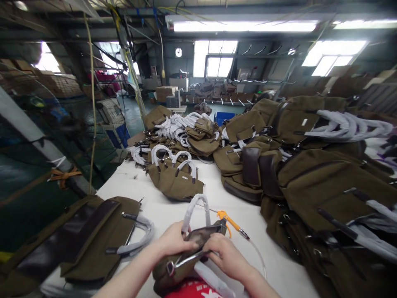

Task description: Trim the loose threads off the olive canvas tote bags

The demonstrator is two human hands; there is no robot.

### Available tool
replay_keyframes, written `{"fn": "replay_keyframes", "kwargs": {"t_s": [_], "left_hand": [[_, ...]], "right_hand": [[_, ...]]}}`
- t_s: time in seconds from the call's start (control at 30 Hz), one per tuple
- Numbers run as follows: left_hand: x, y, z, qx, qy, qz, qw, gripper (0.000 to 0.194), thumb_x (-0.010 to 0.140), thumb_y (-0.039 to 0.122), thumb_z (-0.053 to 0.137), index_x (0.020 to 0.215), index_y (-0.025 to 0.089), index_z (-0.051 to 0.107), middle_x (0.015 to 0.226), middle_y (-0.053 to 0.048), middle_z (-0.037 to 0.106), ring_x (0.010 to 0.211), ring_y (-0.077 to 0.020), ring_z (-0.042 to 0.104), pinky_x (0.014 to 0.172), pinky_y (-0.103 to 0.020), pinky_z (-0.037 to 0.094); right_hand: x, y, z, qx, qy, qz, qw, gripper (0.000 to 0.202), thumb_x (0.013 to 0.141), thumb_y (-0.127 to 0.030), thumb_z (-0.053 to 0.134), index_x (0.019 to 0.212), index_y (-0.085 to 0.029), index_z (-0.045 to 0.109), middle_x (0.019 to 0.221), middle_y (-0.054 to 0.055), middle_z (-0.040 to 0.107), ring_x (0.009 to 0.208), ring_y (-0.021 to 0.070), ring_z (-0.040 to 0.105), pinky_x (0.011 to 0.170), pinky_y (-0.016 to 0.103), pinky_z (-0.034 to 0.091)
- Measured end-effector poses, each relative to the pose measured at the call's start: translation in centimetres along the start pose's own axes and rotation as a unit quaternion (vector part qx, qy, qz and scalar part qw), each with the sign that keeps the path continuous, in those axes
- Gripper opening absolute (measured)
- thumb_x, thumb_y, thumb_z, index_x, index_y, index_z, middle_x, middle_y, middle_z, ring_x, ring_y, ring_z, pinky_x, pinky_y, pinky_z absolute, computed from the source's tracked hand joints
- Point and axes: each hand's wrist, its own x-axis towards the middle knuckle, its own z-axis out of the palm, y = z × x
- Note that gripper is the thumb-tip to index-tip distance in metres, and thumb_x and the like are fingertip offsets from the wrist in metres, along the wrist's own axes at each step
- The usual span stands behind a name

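At the bottom centre of the frame, both hands grip a small olive bag (186, 258) at the near edge of the white counter (173, 211). The left hand (172, 240) has its fingers curled over the bag's upper rim to steady it, while the right hand (223, 254) has its fingers pressed down on the open zipper edge, apparently to hold the mouth apart. An orange-handled air gun (231, 223) lies just behind the bag within easy reach, and finished bags (176, 178) are heaped across the middle and right of the frame.
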Motion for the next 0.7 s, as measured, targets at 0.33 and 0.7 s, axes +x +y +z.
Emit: {"fn": "replay_keyframes", "kwargs": {"t_s": [0.33,0.7], "left_hand": [[1.2,0.6,-11.3,0.309,0.19,-0.091,0.927,0.032,0.086,0.025,0.042,0.089,0.019,0.074,0.092,-0.017,0.076,0.09,-0.0316,0.071,0.079,-0.041,0.051],[-6.1,-7.7,-19.7,0.14,0.57,0.089,0.805,0.033,0.076,0.03,0.056,0.101,0.018,0.074,0.102,-0.007,0.078,0.09,-0.0246,0.073,0.087,-0.034,0.057]], "right_hand": [[0.7,-2.2,-0.2,-0.075,0.023,-0.113,0.99,0.011,0.088,-0.024,0.057,0.087,-0.023,0.068,0.084,0.002,0.074,0.084,0.0179,0.066,0.104,0.04,0.043],[4.1,11.5,-6.5,-0.031,0.144,0.266,0.953,0.031,0.089,-0.037,0.059,0.11,-0.015,0.063,0.112,0.011,0.067,0.102,0.0239,0.065,0.094,0.048,0.053]]}}
